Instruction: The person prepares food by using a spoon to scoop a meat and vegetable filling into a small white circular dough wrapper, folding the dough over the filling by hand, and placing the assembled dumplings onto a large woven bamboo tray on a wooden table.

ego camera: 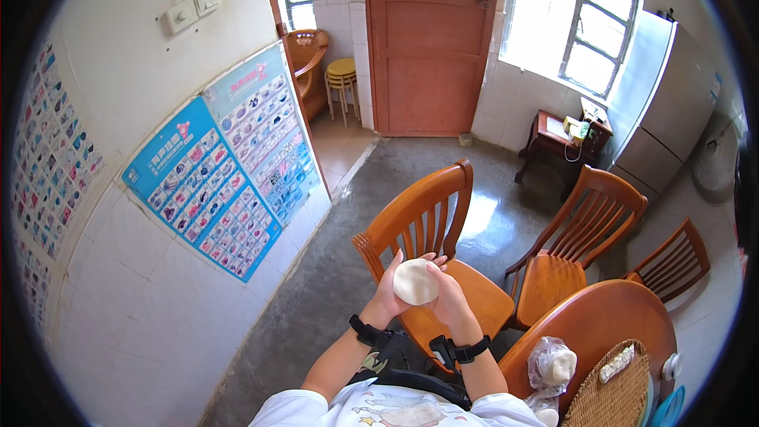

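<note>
A flat, round piece of white dough-like material point(415, 282) rests between my two hands, in front of a wooden chair. My left hand point(386, 292) cups its left edge, thumb pointing up. On the other side, my right hand point(450, 295) grips the right edge with the thumb laid on the upper face. Fingers behind the disc are partly hidden. At the lower right, a white lump in a clear plastic bag point(552, 366) sits on the wooden table point(616, 308). A lumpy white strip point(617, 365) lies on a woven mat point(611, 400) there.
The nearest wooden chair point(468, 290) stands just beyond my hands, with another chair point(551, 290) to its right. A tiled wall with blue posters point(207, 190) runs along the left. Farther off are a red door point(436, 41), a small dark table point(551, 130) and a fridge point(658, 107).
</note>
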Demonstrator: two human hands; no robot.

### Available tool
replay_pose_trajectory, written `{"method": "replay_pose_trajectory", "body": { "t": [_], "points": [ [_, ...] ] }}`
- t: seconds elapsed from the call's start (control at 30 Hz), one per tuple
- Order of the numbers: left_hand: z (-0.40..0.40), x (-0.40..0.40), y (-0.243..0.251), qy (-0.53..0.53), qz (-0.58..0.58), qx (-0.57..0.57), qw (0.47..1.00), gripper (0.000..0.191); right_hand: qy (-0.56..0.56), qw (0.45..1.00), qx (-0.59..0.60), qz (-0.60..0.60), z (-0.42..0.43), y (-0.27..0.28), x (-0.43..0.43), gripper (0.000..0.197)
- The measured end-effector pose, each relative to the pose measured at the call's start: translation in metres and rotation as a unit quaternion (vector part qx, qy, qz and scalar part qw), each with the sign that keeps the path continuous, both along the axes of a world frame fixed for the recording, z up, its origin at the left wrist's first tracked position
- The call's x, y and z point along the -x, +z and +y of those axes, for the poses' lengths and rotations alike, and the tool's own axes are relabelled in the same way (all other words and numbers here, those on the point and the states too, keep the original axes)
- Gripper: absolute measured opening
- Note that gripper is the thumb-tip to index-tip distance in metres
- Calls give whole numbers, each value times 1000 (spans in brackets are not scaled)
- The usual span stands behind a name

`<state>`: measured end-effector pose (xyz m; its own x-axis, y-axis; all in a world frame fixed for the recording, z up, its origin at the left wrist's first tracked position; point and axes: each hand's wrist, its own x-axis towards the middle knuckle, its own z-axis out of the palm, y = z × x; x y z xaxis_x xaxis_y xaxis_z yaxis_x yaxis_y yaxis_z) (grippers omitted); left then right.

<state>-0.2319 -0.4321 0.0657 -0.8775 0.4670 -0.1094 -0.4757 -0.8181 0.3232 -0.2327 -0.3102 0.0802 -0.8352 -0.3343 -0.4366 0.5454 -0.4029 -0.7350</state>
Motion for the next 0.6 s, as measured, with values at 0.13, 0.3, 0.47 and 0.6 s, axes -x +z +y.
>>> {"method": "replay_pose_trajectory", "body": {
  "t": [0.13, 0.3, 0.47, 0.6],
  "points": [
    [0, -1, -2, 0, 4, -2, 1000, 64, 0, 1000, 5, 4, 0, 0, -1, 39],
    [0, -1, -2, 1, 3, 3, 1000, 64, 0, 1000, 2, 3, 0, 1, -2, 38],
    [4, -1, -2, -9, -1, -7, 1000, 64, -8, 1000, 7, 1, 4, 1, -2, 37],
    [14, 3, -3, -27, 11, -29, 999, 61, -26, 1000, 11, 0, 13, -3, -5, 37]
  ]
}}
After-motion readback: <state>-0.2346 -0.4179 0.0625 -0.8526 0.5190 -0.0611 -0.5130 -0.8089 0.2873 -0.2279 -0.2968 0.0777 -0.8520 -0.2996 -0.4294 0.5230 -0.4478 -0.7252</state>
